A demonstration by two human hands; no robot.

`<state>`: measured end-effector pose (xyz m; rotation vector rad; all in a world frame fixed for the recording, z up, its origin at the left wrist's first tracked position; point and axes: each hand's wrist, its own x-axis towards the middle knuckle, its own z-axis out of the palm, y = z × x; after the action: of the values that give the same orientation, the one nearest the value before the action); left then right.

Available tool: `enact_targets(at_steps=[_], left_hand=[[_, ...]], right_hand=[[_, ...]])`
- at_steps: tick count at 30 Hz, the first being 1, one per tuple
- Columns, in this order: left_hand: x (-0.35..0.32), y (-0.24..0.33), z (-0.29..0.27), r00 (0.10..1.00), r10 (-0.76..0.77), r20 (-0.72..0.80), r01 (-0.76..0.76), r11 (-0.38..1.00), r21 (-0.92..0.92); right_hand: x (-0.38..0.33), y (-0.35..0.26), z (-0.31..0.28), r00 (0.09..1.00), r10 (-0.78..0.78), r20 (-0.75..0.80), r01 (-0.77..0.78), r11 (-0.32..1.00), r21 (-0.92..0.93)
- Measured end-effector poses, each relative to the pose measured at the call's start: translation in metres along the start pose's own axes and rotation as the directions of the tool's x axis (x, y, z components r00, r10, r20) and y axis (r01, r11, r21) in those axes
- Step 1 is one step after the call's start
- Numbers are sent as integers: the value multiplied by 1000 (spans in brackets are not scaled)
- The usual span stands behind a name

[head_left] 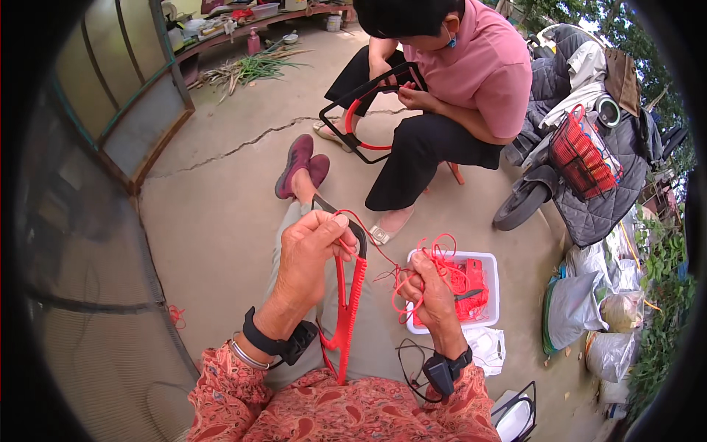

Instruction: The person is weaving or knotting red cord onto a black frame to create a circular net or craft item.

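Two hands at work over the lap, both closed on something. Left hand point(313, 247) clenched round the top of a black frame point(352, 230), fingers wrapped tight where a band of red wrapping point(347, 317) begins. Long axis of that wrapped stretch nearly upright in the head view, running from the fist down toward the patterned orange sleeves point(339, 412). Right hand point(431, 295) curled shut on a bunch of loose red cord point(442, 254), loops spilling above and below the fingers. One thin strand point(375, 247) stretched taut between the two fists, slanting from the frame's top down and to the right. So: cord to the right of the frame, right hand nearer the loose supply, left hand nearer the wrapped part. Black wrist straps on both forearms, silver bangle on the left.

Just beyond the right hand, on the concrete ground point(221, 214), a white rectangular tub point(490, 295) holding more red cord. Below it a crumpled white bag point(487, 346). Farther right, bulging grey and white sacks point(582, 306) lined up beside greenery. Across the yard, another person in a pink shirt point(479, 66), seated, holding a similar black frame with a red loop point(361, 118). Behind, a covered scooter with a red wire basket point(582, 158). No readable labels or signs near the hands.
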<state>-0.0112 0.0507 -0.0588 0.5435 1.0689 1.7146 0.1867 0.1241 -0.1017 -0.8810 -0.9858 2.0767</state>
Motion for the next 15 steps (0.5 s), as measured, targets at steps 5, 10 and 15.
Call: enact_targets(at_steps=[5,10,15], left_hand=[[-5,-18,-8,998,25,-64,-13,984,175],[-11,-22,-8,999,12,-32,-5,977,213],[-10,-30,-10,984,176,27,-170,879,446]], right_hand=[[21,27,39,994,101,47,-109,975,194],[58,21,65,997,-66,43,37,877,479],[56,27,75,995,-55,89,7,886,464]])
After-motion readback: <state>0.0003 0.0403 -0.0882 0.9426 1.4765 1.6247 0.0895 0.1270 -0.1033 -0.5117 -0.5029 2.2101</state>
